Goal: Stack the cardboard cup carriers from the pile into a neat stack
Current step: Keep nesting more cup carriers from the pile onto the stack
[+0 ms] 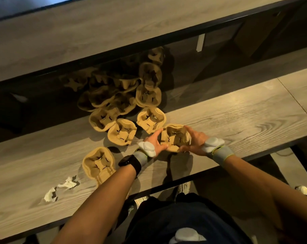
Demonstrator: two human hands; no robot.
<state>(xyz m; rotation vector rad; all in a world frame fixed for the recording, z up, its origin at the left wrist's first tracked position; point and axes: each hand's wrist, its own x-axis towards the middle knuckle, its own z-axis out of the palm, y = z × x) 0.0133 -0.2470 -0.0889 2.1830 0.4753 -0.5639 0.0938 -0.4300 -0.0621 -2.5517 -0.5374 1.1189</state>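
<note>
Both grips — left hand [155, 142], right hand [193, 140] — flank carrier [174, 137].

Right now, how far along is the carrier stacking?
Early. Done: little that shows; whether more than one carrier sits between the hands I cannot tell. In hand: the left hand and right hand grip the carrier from both sides near the table front edge. Left: the loose pile behind it, plus a single carrier lying apart beside the left forearm.
</note>
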